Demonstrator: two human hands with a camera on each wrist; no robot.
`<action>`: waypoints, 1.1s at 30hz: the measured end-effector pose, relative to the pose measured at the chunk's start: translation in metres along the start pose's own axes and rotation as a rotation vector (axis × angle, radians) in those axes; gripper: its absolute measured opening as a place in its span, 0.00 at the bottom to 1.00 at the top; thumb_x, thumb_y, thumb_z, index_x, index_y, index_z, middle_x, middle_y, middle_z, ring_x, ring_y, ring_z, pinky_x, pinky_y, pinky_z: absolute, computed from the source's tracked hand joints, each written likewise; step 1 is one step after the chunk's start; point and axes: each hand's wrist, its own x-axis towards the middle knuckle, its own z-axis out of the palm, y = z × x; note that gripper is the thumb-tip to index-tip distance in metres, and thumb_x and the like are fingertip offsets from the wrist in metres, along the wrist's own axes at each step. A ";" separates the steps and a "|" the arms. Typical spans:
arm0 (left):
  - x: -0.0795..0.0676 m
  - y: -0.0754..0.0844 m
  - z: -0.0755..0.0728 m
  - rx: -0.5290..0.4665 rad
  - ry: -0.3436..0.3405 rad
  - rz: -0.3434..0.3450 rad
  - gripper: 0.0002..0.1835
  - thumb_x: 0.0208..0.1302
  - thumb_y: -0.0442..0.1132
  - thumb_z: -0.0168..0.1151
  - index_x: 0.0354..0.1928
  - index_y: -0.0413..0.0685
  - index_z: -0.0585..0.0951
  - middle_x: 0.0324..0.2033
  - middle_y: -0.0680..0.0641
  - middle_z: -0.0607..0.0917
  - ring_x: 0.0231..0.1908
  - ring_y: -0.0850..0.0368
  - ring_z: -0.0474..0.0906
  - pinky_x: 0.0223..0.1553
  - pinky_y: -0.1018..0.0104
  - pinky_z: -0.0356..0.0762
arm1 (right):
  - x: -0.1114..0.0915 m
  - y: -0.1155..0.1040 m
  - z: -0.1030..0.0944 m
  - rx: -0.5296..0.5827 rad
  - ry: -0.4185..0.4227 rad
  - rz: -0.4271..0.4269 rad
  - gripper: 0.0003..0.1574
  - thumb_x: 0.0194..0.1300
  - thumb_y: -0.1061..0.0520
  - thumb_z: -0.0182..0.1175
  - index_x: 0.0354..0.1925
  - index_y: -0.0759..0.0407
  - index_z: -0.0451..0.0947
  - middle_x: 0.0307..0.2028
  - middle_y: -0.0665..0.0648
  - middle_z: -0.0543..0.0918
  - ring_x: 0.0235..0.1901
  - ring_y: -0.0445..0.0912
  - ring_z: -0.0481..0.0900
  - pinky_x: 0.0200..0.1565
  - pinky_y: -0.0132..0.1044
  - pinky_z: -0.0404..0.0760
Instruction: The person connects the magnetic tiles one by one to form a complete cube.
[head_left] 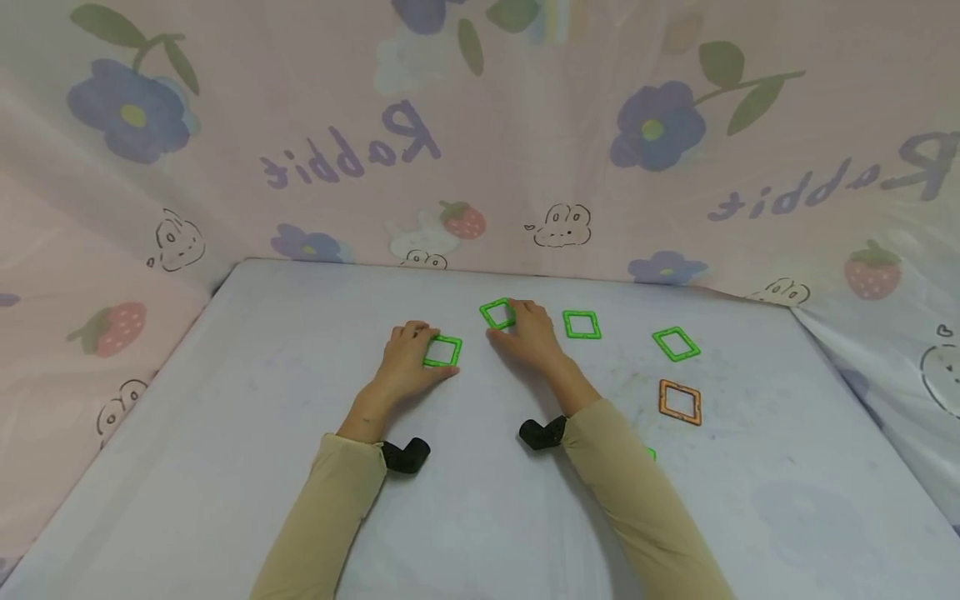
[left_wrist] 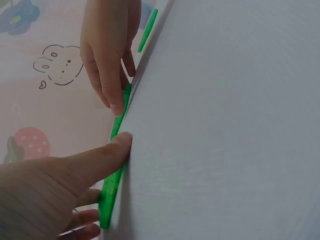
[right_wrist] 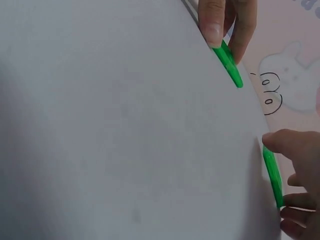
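On the white table, my left hand (head_left: 408, 362) grips a green square frame (head_left: 458, 352), with the thumb at its near edge and fingers at its far edge. To the right and slightly farther back, my right hand (head_left: 531, 337) holds a second green frame (head_left: 494, 304) between thumb and fingers at its right side. A gap separates the two frames in the head view. Seen edge-on in the left wrist view, the left hand's frame (left_wrist: 111, 195) lies flat or nearly so. The right wrist view shows the right hand's frame (right_wrist: 273, 175) low at the right.
Right of the hands lie a green square frame (head_left: 581, 313), a green diamond-shaped frame (head_left: 689, 340) and an orange frame (head_left: 680, 386). A bit of green (head_left: 652, 454) peeks from behind the right sleeve. A printed curtain (head_left: 495, 167) borders the table (head_left: 300, 317) at the back.
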 end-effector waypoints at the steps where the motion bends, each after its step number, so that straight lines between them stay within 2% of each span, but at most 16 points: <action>1: 0.001 -0.001 0.001 -0.018 0.007 -0.010 0.39 0.55 0.53 0.70 0.64 0.38 0.70 0.64 0.35 0.66 0.62 0.38 0.59 0.62 0.43 0.61 | 0.001 0.000 0.001 -0.008 0.005 0.002 0.44 0.65 0.43 0.60 0.69 0.67 0.59 0.66 0.69 0.64 0.67 0.61 0.60 0.68 0.54 0.59; 7: 0.002 -0.003 0.006 -0.140 0.052 -0.067 0.40 0.50 0.50 0.75 0.63 0.42 0.73 0.64 0.36 0.64 0.63 0.38 0.57 0.61 0.43 0.61 | 0.004 0.000 0.006 -0.021 0.082 0.009 0.42 0.65 0.44 0.60 0.66 0.69 0.63 0.63 0.68 0.67 0.64 0.60 0.63 0.65 0.54 0.61; 11: 0.002 -0.003 0.007 -0.188 0.055 -0.085 0.39 0.49 0.49 0.75 0.63 0.43 0.73 0.65 0.36 0.63 0.64 0.38 0.56 0.62 0.43 0.59 | 0.004 0.000 0.010 0.006 0.118 0.033 0.41 0.65 0.44 0.61 0.66 0.67 0.64 0.60 0.67 0.68 0.61 0.59 0.64 0.63 0.53 0.62; 16: 0.002 -0.004 0.007 -0.186 0.039 -0.086 0.38 0.50 0.49 0.75 0.63 0.44 0.72 0.65 0.37 0.62 0.64 0.38 0.55 0.63 0.44 0.57 | -0.002 -0.001 0.012 0.052 0.109 0.048 0.40 0.65 0.47 0.61 0.66 0.67 0.64 0.59 0.67 0.69 0.58 0.60 0.65 0.59 0.52 0.66; 20: 0.003 -0.006 0.007 -0.186 0.044 -0.080 0.38 0.50 0.49 0.75 0.62 0.45 0.73 0.65 0.37 0.63 0.64 0.38 0.55 0.63 0.43 0.57 | -0.008 -0.006 0.008 0.090 0.096 0.046 0.39 0.64 0.50 0.63 0.66 0.69 0.65 0.59 0.68 0.69 0.59 0.61 0.65 0.60 0.53 0.66; 33: 0.003 -0.009 0.006 -0.192 0.020 -0.066 0.38 0.51 0.50 0.74 0.63 0.46 0.72 0.66 0.37 0.61 0.65 0.37 0.53 0.64 0.41 0.56 | -0.015 -0.008 0.003 0.089 0.089 0.027 0.37 0.62 0.53 0.65 0.65 0.68 0.67 0.59 0.69 0.71 0.60 0.62 0.67 0.62 0.51 0.67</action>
